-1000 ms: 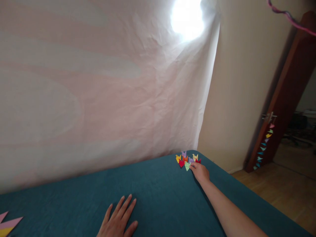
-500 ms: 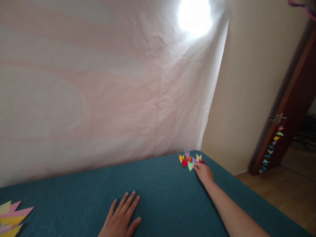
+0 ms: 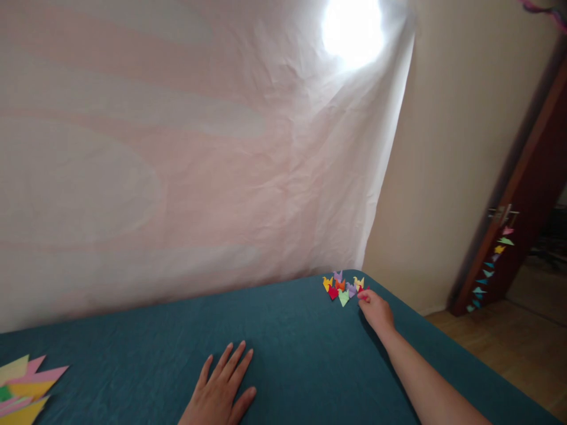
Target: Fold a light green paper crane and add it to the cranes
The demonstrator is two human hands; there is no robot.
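Observation:
A small cluster of folded paper cranes [image 3: 342, 287] in yellow, purple, orange, red and green lies at the far right corner of the teal cloth surface [image 3: 287, 348]. My right hand [image 3: 377, 310] is stretched out to the right edge of the cluster. Its fingertips are pinched together on a red paper crane [image 3: 364, 291]. My left hand [image 3: 221, 392] lies flat on the teal cloth near me, fingers spread, holding nothing.
Coloured paper sheets [image 3: 24, 386] fan out at the near left edge. A creased pale sheet [image 3: 199, 165] hangs behind the surface with a bright light [image 3: 352, 26] shining through. A brown door [image 3: 527, 195] on the right carries a string of paper cranes [image 3: 487, 271].
My right hand has shifted a little right, from the green crane to the red one at the cluster's edge. The view has drifted, showing more of the coloured sheets. My left hand stays flat.

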